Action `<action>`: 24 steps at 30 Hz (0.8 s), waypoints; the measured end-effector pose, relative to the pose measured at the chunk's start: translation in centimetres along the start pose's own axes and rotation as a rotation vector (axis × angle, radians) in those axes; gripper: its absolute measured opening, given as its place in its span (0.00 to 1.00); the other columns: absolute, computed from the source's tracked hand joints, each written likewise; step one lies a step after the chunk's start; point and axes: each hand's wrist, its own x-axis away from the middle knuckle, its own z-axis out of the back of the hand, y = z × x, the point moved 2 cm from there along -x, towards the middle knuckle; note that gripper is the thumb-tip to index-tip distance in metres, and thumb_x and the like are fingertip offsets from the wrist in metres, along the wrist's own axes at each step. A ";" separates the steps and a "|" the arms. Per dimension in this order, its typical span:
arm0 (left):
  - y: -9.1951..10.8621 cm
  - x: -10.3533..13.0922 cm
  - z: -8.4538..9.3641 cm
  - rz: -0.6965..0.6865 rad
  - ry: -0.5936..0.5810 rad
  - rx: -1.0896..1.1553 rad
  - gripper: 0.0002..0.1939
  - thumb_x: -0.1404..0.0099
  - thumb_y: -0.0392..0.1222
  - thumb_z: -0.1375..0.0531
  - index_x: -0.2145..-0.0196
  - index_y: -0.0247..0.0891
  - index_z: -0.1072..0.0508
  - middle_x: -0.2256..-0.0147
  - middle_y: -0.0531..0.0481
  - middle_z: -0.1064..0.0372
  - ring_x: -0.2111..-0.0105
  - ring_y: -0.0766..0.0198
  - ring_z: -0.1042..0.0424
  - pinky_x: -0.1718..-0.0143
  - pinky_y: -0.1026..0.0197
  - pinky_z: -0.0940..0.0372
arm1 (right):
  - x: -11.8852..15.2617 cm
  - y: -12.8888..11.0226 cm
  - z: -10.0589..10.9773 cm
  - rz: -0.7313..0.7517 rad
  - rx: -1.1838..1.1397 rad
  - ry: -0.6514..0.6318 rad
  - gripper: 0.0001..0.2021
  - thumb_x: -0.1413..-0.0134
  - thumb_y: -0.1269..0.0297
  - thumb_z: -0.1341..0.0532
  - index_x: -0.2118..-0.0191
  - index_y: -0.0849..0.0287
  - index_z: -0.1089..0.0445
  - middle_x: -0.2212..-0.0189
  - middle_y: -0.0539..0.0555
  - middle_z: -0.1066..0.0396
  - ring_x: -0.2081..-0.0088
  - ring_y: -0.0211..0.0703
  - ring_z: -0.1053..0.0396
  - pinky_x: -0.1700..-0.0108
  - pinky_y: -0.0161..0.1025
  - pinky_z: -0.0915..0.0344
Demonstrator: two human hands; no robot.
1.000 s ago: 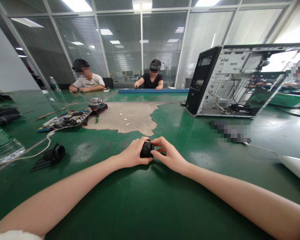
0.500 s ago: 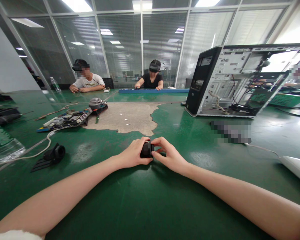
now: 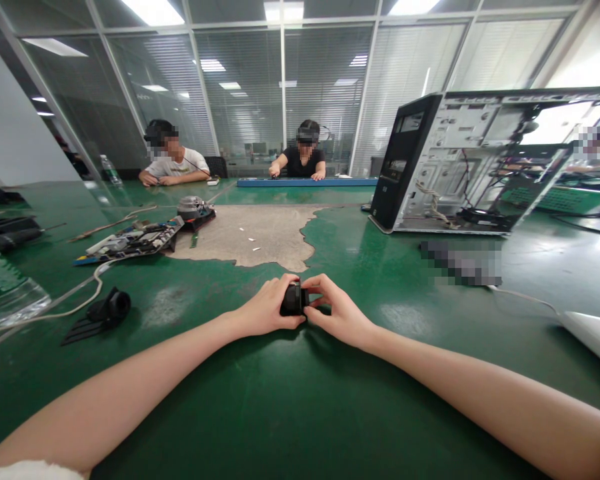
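The left hand is clasped around a black part, its fingers over the far side and its thumb along the near side, and the right hand meets the part's narrower right end with thumb and fingertips, leaving a gap between fingers and palm. The part therefore lies directly between the two hands, centred before the wearer, with more of it inside the left grip than the right. Its axis seems to run sideways, from one hand toward the other, though the fingers hide too much to be certain which way is longest. Both forearms reach forward from the lower corners and slant inward, the palms roughly facing each other, low over the green table. Whether the part touches the tabletop is hard to tell. Just beyond the hands is a worn, bare patch. Well to the left sit a black plastic piece and, farther out, a circuit board; to the right, farther off, stands an uncovered computer case. Across the table sit two people.
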 end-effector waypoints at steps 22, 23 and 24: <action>0.1 0.0 0.1 -0.010 0.007 0.009 0.29 0.50 0.46 0.38 0.53 0.39 0.45 0.59 0.46 0.38 0.61 0.54 0.36 0.61 0.54 0.40 | 0.2 -0.4 0.1 0.087 0.094 0.027 0.17 0.54 0.76 0.45 0.56 0.56 0.41 0.57 0.55 0.40 0.54 0.42 0.39 0.58 0.40 0.31; 0.1 0.0 0.1 -0.015 0.007 0.010 0.29 0.50 0.46 0.38 0.52 0.39 0.45 0.59 0.46 0.38 0.61 0.54 0.36 0.61 0.54 0.40 | 0.2 -0.3 0.1 0.073 0.092 0.019 0.18 0.54 0.76 0.45 0.55 0.56 0.42 0.57 0.55 0.40 0.53 0.42 0.38 0.58 0.40 0.31; 0.1 0.0 0.1 -0.016 0.006 0.010 0.30 0.50 0.46 0.38 0.52 0.39 0.45 0.59 0.46 0.38 0.61 0.54 0.36 0.61 0.54 0.40 | 0.2 -0.2 0.0 0.052 0.088 0.012 0.19 0.53 0.76 0.45 0.54 0.56 0.42 0.56 0.55 0.40 0.53 0.43 0.38 0.59 0.41 0.31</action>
